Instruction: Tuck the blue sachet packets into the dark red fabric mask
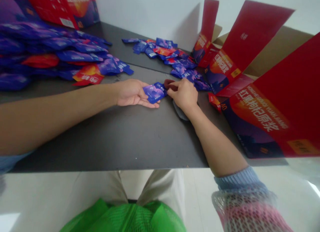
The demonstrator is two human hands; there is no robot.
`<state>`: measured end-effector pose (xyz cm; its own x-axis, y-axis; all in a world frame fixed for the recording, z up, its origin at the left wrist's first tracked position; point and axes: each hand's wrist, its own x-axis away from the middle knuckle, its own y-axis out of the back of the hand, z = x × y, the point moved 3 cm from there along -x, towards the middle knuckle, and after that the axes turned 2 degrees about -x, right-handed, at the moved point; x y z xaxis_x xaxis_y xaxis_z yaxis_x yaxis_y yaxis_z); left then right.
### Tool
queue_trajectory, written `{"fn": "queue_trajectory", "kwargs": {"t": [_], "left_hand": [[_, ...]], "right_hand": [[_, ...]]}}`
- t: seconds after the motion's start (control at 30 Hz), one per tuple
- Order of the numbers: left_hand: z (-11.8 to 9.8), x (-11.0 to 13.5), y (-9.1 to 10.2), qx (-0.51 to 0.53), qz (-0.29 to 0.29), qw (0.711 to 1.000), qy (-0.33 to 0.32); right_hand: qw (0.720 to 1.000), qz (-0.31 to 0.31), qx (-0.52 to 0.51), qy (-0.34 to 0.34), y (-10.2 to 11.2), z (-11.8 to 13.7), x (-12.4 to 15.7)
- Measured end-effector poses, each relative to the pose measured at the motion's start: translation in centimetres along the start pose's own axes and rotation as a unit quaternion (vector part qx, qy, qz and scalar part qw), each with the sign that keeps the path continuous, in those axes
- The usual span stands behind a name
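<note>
My left hand (133,94) is held palm up over the dark table, its thumb on top of a blue-purple pouch (153,92) with white print. Close beside it, my right hand (183,94) is closed on a reddish-brown folded piece (170,84) that looks like cloth, at the pouch's right end. Under the right palm shows a dark grey flat piece (181,112); whether it belongs to the brown piece is hidden. Beyond the right hand lies a loose spread of blue and red pouches (183,67).
A large pile of pouches (62,55) covers the table's left back, with a red printed carton (80,7) behind it. Red cartons with raised flaps (280,102) stand along the right. The table's front edge (125,169) runs before my lap.
</note>
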<state>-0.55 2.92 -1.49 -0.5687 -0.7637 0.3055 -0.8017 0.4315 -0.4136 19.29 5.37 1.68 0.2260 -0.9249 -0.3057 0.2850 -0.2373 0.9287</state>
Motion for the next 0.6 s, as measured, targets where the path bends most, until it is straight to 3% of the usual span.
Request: {"fn": "queue_trajectory", "kwargs": {"t": [0.17,0.3,0.47,0.6], "left_hand": [[-0.3,0.3,-0.7,-0.03,-0.038,0.999,0.012],[-0.4,0.3,-0.9,-0.057,-0.069,0.996,0.006],[-0.4,0.0,-0.5,-0.052,-0.04,0.998,-0.017],[-0.5,0.1,-0.5,-0.053,-0.016,0.998,-0.013]], "right_hand": [[0.999,-0.025,0.002,-0.028,-0.2,-0.8,-0.3],[0.997,-0.019,-0.024,0.071,0.0,0.6,0.4],[0.972,0.018,-0.086,0.22,0.4,4.3,2.3],[0.95,0.068,-0.155,0.261,0.1,4.9,2.2]]}}
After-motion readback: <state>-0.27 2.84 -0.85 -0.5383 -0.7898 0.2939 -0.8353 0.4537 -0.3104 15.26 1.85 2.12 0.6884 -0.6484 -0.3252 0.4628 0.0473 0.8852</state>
